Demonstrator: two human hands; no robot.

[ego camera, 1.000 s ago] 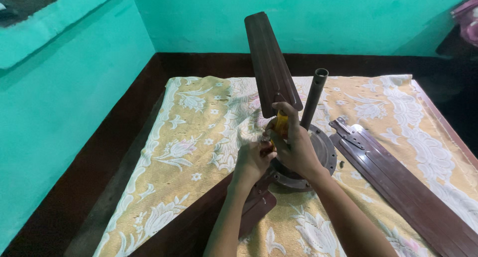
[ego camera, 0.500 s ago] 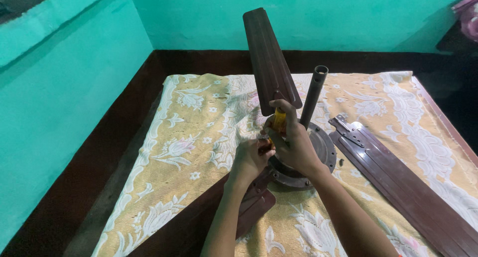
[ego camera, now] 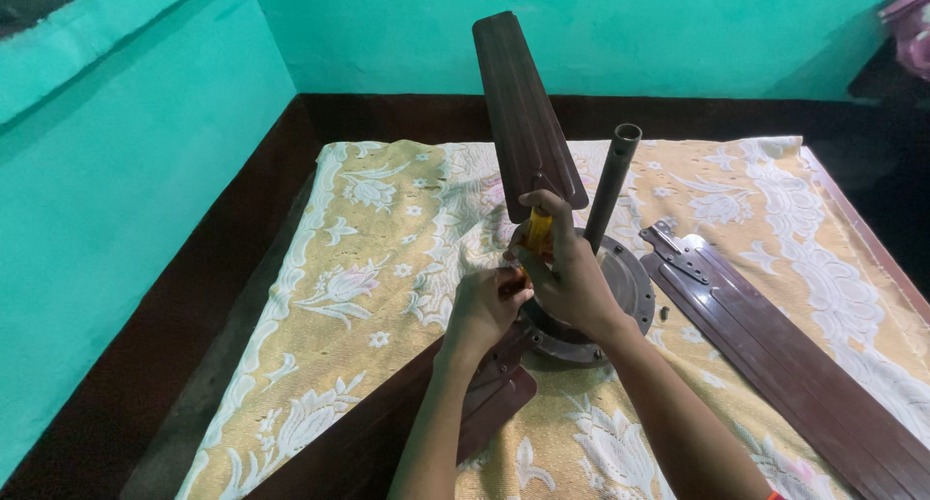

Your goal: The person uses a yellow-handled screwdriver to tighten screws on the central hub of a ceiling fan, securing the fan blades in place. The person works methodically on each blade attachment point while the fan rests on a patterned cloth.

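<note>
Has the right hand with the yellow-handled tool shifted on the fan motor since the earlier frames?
No. The right hand stays wrapped on the yellow-handled screwdriver at the fan motor rim, just left of the grey downrod, as before.

We see a woven cloth (ego camera: 387,267) with a raised, slightly rough floral weave in yellow and cream. The fan blades (ego camera: 523,103) look like painted metal, dark brown with a smooth, faintly glossy ribbed face. The motor housing (ego camera: 625,287) and down rod (ego camera: 612,180) are dull grey metal. The screwdriver handle (ego camera: 538,231) is glossy yellow plastic. The walls (ego camera: 126,171) carry matt, rough turquoise paint.
</note>
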